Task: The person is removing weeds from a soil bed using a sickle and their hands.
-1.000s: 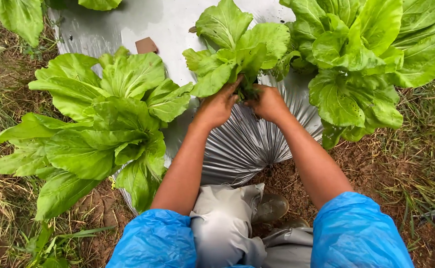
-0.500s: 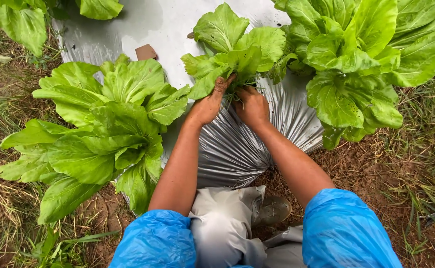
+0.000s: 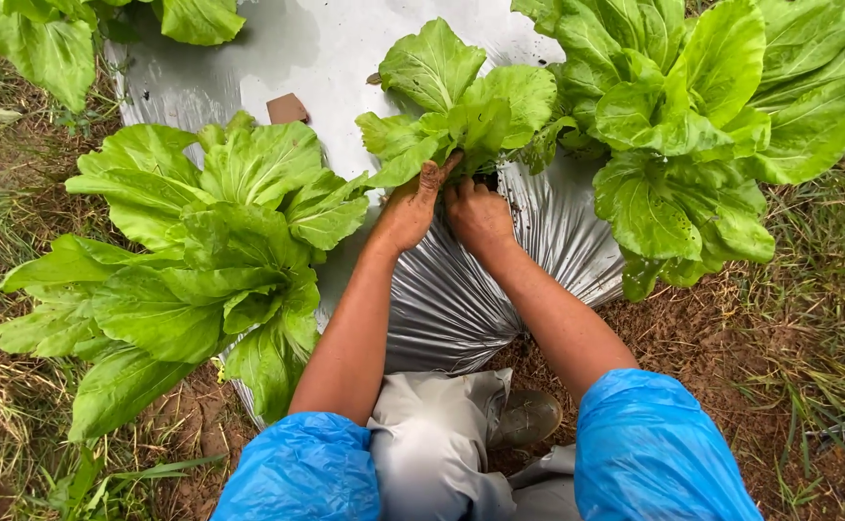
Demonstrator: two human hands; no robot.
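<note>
A small leafy green plant [image 3: 461, 106] grows through a hole in the silver plastic mulch sheet [image 3: 461, 309]. My left hand [image 3: 408, 207] and my right hand [image 3: 480, 217] are side by side at its base, both soiled. The left hand's fingers reach up under the leaves and touch the stems. The right hand's fingers curl around the base of the plant; its fingertips are hidden under the foliage. Both forearms stretch forward from blue plastic sleeves [image 3: 649, 453].
A large leafy plant [image 3: 191, 251] spreads at left, a bigger one [image 3: 702, 125] at right, and another [image 3: 46, 39] at top left. A small brown square [image 3: 288, 108] lies on the sheet. Bare soil and grass [image 3: 808, 328] flank the bed. My grey trouser knee [image 3: 432, 434] and shoe [image 3: 528, 417] are below.
Both hands have moved forward and closer together, deeper under the small plant's leaves. The view has shifted slightly nearer.
</note>
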